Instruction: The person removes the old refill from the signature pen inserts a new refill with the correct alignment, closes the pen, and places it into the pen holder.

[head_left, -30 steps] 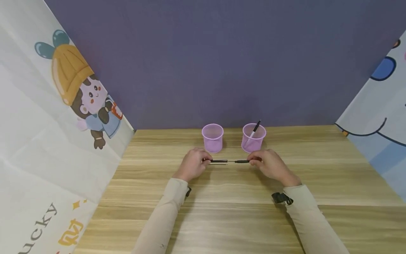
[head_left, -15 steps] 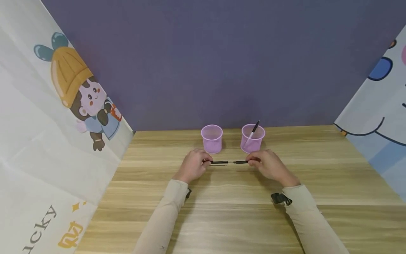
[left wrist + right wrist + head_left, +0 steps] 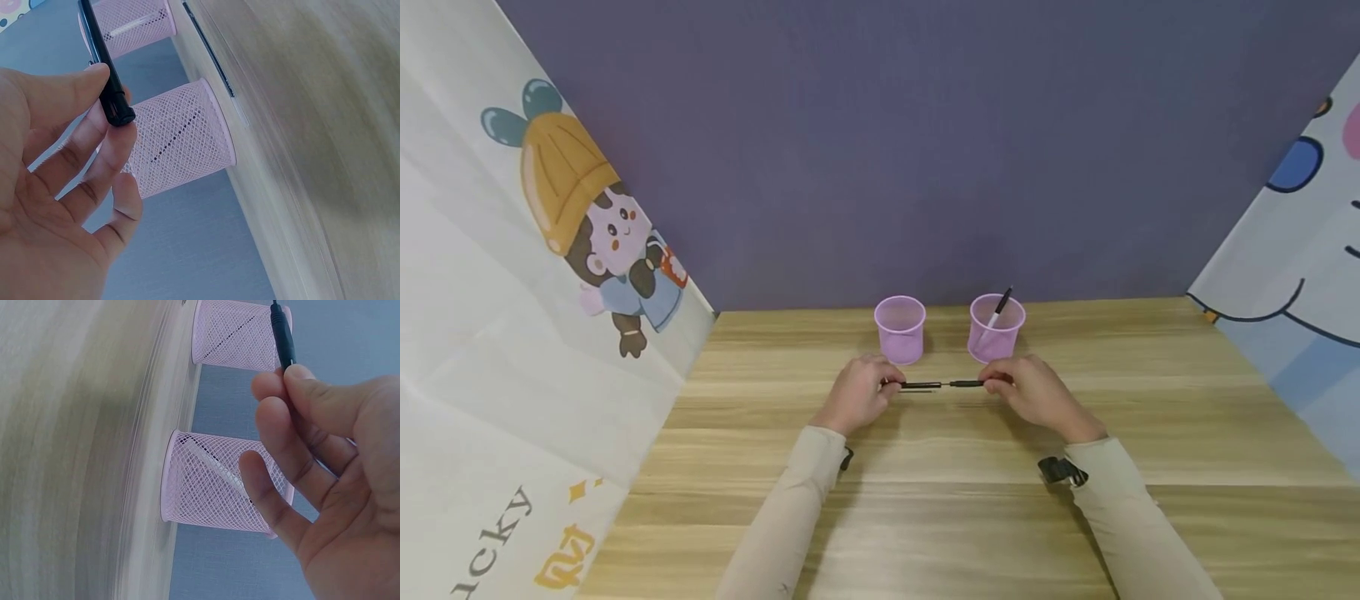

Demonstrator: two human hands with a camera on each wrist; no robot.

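My left hand [image 3: 861,392] pinches a black pen barrel [image 3: 97,47] between thumb and fingers, level above the table. My right hand [image 3: 1033,387] pinches a slim black pen piece [image 3: 283,337] that tapers toward a thin rod. In the head view the two parts lie end to end in one line, the rod bridging a small gap at the barrel's end. Below the barrel, a thin dark rod with a clear end [image 3: 212,56], like a pen refill, lies on the table. My right hand's other fingers spread apart, free of the piece.
Two pink mesh cups stand behind my hands: the left cup [image 3: 900,329] and the right cup [image 3: 997,333], which holds a black-and-white pen [image 3: 1000,310] leaning in it. The wood-grain table [image 3: 940,517] ends at a dark upright panel [image 3: 925,150]. Printed cloths hang at both sides.
The gap between the barrel and the right-hand piece has narrowed, with less of the thin rod showing. Both hands keep their grips. The view has shifted slightly.
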